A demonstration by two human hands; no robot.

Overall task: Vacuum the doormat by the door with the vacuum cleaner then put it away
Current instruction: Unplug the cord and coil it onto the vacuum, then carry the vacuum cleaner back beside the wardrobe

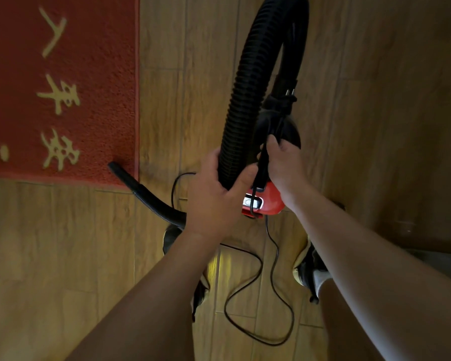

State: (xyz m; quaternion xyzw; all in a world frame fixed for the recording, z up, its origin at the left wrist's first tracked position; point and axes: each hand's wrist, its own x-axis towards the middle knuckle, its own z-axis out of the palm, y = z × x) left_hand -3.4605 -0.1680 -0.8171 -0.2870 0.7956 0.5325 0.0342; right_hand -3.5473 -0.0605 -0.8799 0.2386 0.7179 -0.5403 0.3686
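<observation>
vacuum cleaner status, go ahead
Left hand grips hose. Right hand grips vacuum cleaner. Nozzle tip on doormat corner. Power cord loose between shoes.

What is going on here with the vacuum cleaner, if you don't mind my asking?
A person stands over a small red vacuum cleaner. The left hand grips its black ribbed hose, and the right hand holds the black cord at the vacuum's top. The nozzle rests on the corner of the red doormat, and loose cord loops on the wooden floor below.
</observation>
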